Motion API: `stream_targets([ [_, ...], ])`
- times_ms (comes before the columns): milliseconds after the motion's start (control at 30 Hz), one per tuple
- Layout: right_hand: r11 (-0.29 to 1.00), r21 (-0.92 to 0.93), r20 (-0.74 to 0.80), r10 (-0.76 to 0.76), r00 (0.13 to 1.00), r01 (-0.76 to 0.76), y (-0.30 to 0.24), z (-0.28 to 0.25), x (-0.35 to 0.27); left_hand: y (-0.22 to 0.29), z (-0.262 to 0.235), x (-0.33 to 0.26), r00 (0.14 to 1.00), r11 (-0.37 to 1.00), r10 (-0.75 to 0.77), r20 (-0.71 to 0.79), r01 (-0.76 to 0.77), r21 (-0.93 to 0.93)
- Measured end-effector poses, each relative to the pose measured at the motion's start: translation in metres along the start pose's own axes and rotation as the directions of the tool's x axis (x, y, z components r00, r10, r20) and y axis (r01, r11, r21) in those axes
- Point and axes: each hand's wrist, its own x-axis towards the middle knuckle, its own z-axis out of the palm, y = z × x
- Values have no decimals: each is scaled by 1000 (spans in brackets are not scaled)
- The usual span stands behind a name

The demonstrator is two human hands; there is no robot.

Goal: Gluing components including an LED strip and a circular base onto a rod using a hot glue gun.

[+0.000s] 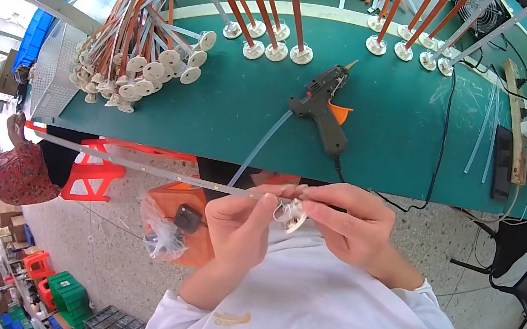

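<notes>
One strip clamped in left hand; right hand pinching white disc, strip's end hidden.

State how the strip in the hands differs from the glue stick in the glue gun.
The strip is pale with small yellowish marks; the glue stick is plain bluish. The left hand holds the strip; the glue gun holds the glue stick. Both are long and thin.

The glue gun lies beyond the held strip.
</notes>
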Motion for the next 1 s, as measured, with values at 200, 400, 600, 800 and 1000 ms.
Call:
stream_targets([
  [200,918,-393,-205,-138,969,47,0,39,2,-10,15,1,954,988,156,-258,-155,23],
  [400,953,-302,-148,-87,985,39,2,38,7,-9,4,5,955,988,123,-271,-92,123],
  [600,951,-308,-148,-18,989,-29,-4,38,7,-10,4,4,952,951,182,-245,-107,291],
  [800,992,-56,-222,102,970,-117,3,41,-4,-1,1,7,967,988,155,-201,-155,18],
  [1000,987,-142,-153,57,987,-79,5,34,0,-3,-2,8,971,989,148,-186,-148,15],
])
